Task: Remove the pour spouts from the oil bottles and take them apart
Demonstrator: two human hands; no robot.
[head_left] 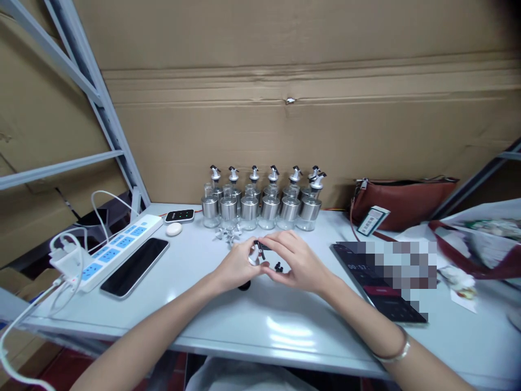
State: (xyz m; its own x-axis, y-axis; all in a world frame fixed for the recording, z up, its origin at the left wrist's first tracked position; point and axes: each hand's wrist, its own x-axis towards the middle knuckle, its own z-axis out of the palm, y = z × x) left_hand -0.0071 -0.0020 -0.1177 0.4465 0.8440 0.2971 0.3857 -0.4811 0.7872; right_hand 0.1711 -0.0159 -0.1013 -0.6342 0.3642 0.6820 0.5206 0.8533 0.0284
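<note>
A person's left hand (238, 265) pinches a small white-and-black pourer spout (254, 256) over the middle of the desk (203, 317); the curled right hand (299, 262) meets it, its grip unclear. Steel-banded glass bottles (270, 208) line the desk's far edge.

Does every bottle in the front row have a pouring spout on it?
No, only the rightmost front bottle has a pouring spout; the other five front bottles show bare glass necks.

One head cam, on me. Looks forward and down over the counter (244, 326): my hands (301, 263) close, dead centre, cardboard (203, 125) farther, 12 o'clock.
</note>
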